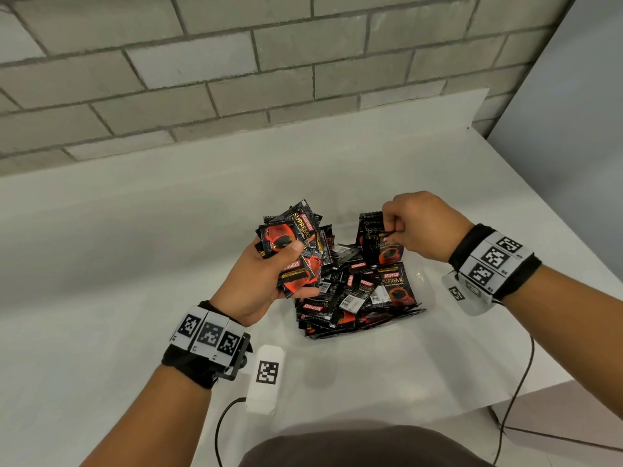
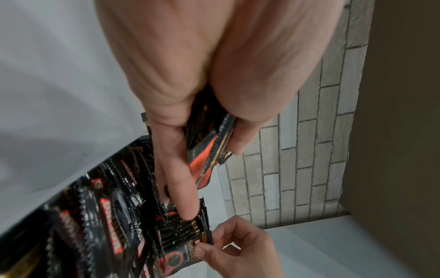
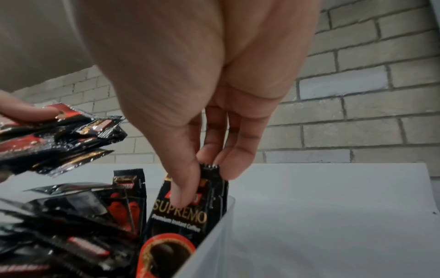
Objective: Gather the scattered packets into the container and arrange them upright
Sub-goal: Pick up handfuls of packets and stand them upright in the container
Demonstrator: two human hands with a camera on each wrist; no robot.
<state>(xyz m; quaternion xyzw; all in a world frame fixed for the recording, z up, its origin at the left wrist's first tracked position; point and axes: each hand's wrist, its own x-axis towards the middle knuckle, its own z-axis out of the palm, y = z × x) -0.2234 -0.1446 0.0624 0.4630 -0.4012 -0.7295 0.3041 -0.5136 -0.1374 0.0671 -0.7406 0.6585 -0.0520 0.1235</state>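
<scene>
Container (image 3: 214,242) walls mostly hidden under packets (image 1: 354,291); lower packet print unreadable.

Head view: looks down and forward over the bench (image 1: 135,230) toward the brick wall (image 1: 202,62). Wrist views: very close, along each palm toward the fingers. Shared by all three: the packets (image 1: 354,291) and wall.

Light: even, soft | wrist views: blurred | head edges: bowed

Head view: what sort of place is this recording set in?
Probably a plain indoor worktop or staged recording corner, not clearly a kitchen: a bare white counter against a grey brick wall, with a clear container of coffee packets.
</scene>
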